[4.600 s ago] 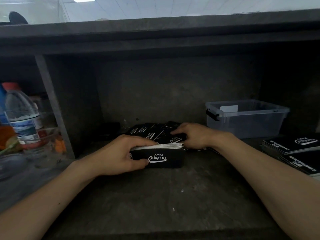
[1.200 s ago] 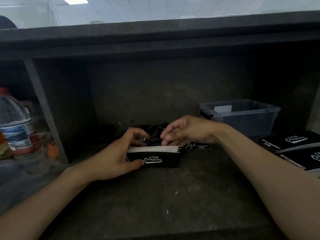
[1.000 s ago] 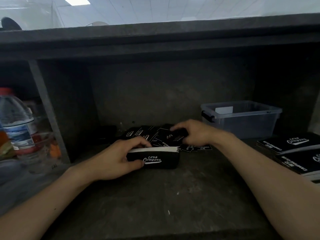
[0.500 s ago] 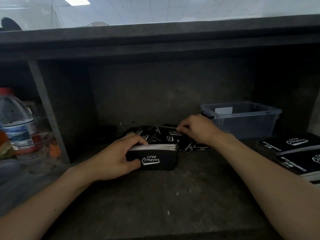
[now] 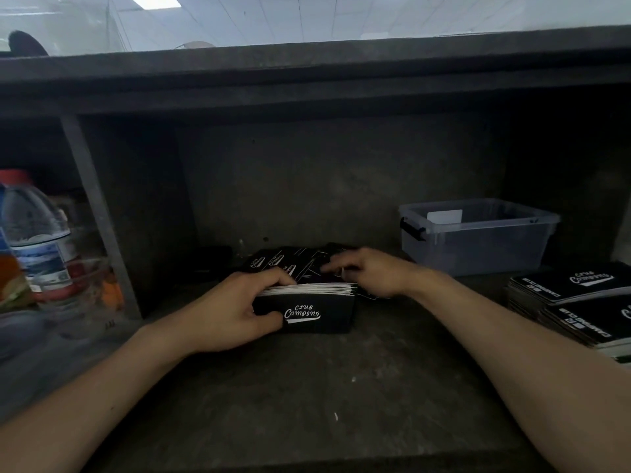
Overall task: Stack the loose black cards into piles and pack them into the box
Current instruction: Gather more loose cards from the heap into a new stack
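A dark grey shelf fills the view, roofed by a thick slab and closed by a back wall; a slanted upright divider bounds it on the left. At the shelf's back right corner stands a clear plastic bin with a black latch on its left end; a white card leans inside it. Along the right edge lie two stacks of large black printed sheets, one nearer than the other, both with white lettering. Beyond the divider, at the left edge, stands a water bottle with a red cap, among blurred orange and red items.

Near the middle of the shelf stands the black box, marked "Club Camping" in white; white card edges show in a tight row along its top. The left hand grips the box's left end, thumb on the front face, fingers curled over the top. Just behind the box, towards the back wall, the loose black cards lie fanned and overlapping. The right hand is on them, fingers reaching left and blurred; I cannot tell whether they pinch a card.
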The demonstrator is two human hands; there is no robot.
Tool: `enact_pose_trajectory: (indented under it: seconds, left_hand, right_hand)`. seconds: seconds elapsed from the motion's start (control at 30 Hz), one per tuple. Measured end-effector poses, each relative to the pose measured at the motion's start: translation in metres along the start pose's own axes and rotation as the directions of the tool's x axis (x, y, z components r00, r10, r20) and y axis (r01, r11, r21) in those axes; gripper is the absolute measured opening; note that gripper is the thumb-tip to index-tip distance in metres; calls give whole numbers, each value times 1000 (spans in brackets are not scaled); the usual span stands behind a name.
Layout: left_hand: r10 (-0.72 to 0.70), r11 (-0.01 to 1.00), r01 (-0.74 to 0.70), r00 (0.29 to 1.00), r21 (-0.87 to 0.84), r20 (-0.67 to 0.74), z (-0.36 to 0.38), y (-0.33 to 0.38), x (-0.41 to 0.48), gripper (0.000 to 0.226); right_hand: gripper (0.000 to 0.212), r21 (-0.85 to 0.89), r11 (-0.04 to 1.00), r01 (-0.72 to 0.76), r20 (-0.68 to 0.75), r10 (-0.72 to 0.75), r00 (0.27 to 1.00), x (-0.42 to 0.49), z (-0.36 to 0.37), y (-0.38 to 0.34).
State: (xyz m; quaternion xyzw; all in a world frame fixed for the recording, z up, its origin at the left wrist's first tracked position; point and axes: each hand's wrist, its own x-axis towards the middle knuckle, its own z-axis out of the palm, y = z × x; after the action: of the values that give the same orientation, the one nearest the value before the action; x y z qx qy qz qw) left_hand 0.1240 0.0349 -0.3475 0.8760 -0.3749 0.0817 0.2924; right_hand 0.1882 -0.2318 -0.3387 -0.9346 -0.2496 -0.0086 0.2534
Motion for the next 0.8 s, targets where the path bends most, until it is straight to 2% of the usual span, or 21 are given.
enact_pose_trajectory:
  seconds: [0.03, 0.1, 0.2, 0.3, 0.43, 0.5, 0.53, 0.6, 0.63, 0.67, 0.73, 0.8]
  left_hand:
    - [2, 1000, -2, 1000, 14, -4, 0, 0, 0, 31]
    - [-5, 1000, 5, 1000, 28, -9, 0, 0, -1, 29]
    - [-23, 999, 23, 1000, 25, -10, 1, -3, -1, 28]
    - [-14, 999, 15, 1000, 37, -7, 1, -3, 1, 29]
    - [-9, 1000, 9, 1000, 9, -17, 2, -5, 1, 30]
    - [-12, 1000, 12, 1000, 4, -12, 2, -6, 1, 29]
    - [-7, 1000, 7, 1000, 6, -11, 2, -7, 1, 29]
    - [39, 998, -38, 999, 49, -25, 2, -10, 1, 32]
    - [60, 996, -58, 998, 73, -28, 1, -11, 1, 37]
    - [65, 995, -63, 997, 84, -28, 0, -12, 1, 44]
    - [32, 996, -29, 999, 86, -31, -2, -11, 0, 56]
    - [-13, 997, 16, 999, 77, -38, -2, -8, 0, 63]
  right_hand:
    - [46, -80, 997, -20, 55, 24, 998, 1, 2, 4]
    - [54, -206, 976, -69, 54, 82, 995, 4, 0, 8]
    - [45, -372, 922, -107, 16, 122, 992, 6, -7, 8]
    - [49, -371, 918, -138, 2, 149, 989, 3, -12, 8]
    - [64, -359, 903, -235, -55, 231, 971, 1, -19, 9]
    - [60, -352, 891, -287, -83, 275, 958, 0, -19, 10]
    - [51, -325, 896, -304, -120, 280, 952, -1, -20, 10]
    - [20, -179, 938, -297, -261, 245, 934, -3, -27, 8]
    - [5, -70, 964, -257, -324, 222, 920, -6, -32, 5]
    - [3, 38, 982, -187, -352, 188, 917, -9, -37, 1]
    - [9, 211, 977, -33, -260, 89, 961, -19, -43, -11]
    - [18, 290, 957, -12, 3, 11, 1000, -28, -40, -27]
